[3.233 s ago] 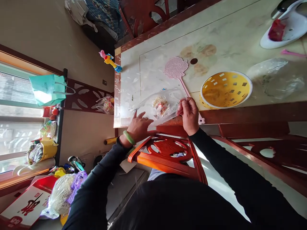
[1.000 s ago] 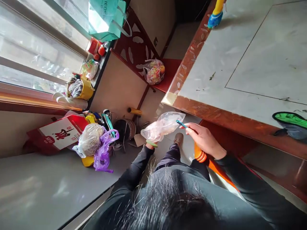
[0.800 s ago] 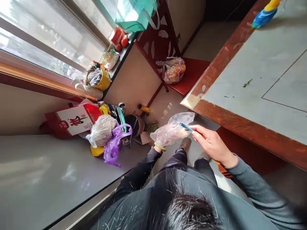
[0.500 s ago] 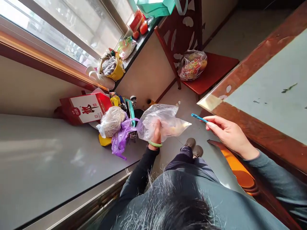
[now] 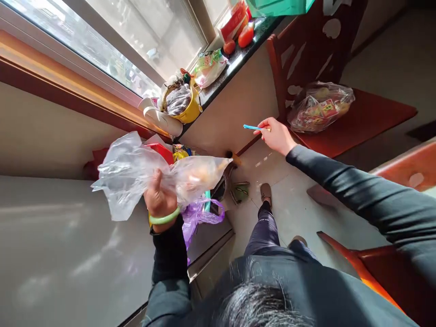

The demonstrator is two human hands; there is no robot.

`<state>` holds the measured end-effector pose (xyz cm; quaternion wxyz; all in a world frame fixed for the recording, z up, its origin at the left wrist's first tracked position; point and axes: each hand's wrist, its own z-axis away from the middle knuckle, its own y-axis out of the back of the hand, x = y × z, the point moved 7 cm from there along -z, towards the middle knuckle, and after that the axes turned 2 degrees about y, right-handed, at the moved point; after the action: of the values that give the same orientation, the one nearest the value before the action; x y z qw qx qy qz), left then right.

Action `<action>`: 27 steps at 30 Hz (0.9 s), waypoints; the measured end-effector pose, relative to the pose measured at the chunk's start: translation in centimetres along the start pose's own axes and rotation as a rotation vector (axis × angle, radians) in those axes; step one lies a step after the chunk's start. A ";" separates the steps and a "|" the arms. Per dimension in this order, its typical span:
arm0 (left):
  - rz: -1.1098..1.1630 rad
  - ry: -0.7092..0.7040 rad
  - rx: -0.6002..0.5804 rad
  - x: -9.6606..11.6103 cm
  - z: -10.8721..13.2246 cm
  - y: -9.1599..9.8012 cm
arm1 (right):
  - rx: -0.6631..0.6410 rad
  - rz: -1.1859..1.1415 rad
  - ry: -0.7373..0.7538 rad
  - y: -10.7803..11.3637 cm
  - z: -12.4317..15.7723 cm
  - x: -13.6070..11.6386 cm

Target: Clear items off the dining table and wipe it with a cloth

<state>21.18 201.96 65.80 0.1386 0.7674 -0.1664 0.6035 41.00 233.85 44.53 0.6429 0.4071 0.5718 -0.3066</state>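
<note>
My left hand (image 5: 161,195), with a pale green bangle on its wrist, grips a clear plastic bag (image 5: 136,165) around its gathered neck. The loose open end fans out to the left, while the filled end (image 5: 200,175), with something pale orange inside, points right. Between the thumb and fingers of my right hand (image 5: 275,135) is a thin blue strip (image 5: 251,127), its tip pointing left. I cannot make out exactly what kind of strip it is. The two hands are well apart. A purple plastic bag (image 5: 195,220) lies below the filled end.
On the dark sill (image 5: 235,61) stand a yellow bucket (image 5: 190,109), a food packet (image 5: 210,68) and tomatoes (image 5: 245,35). A red chair (image 5: 371,122) on the right bears a bag of packets (image 5: 322,109). A grey surface (image 5: 68,254) spans the left.
Both hands have moved left in the view, the right one also upward. The clear bag now covers part of the red carton and the stringy bundle. One foot has stepped ahead of the other.
</note>
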 end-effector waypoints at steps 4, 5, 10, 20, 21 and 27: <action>0.182 0.011 0.035 1.2 -7.6 -1.1 | -0.001 0.039 0.015 -8.2 -13.2 -3.0; 0.200 0.012 0.028 1.6 -9.1 -1.3 | -0.005 0.055 0.024 -10.3 -16.2 -3.9; 0.189 0.032 0.011 2.2 -14.3 -1.2 | -0.078 0.199 0.102 -19.4 -28.5 -7.9; 0.153 0.039 0.064 1.9 -20.2 -1.2 | -0.151 0.105 0.172 -19.7 -24.7 -8.6; 0.162 0.017 0.038 2.3 -20.9 -1.8 | -0.193 -0.019 0.091 -19.2 -22.2 -8.6; 0.240 -0.043 0.086 5.8 -28.5 -8.3 | -0.812 -0.743 -0.273 -21.5 -11.4 -16.3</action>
<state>0.84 220.80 77.96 0.0289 0.7601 -0.2338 0.6056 14.40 232.31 56.74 0.6651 -0.1447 0.6603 -0.3173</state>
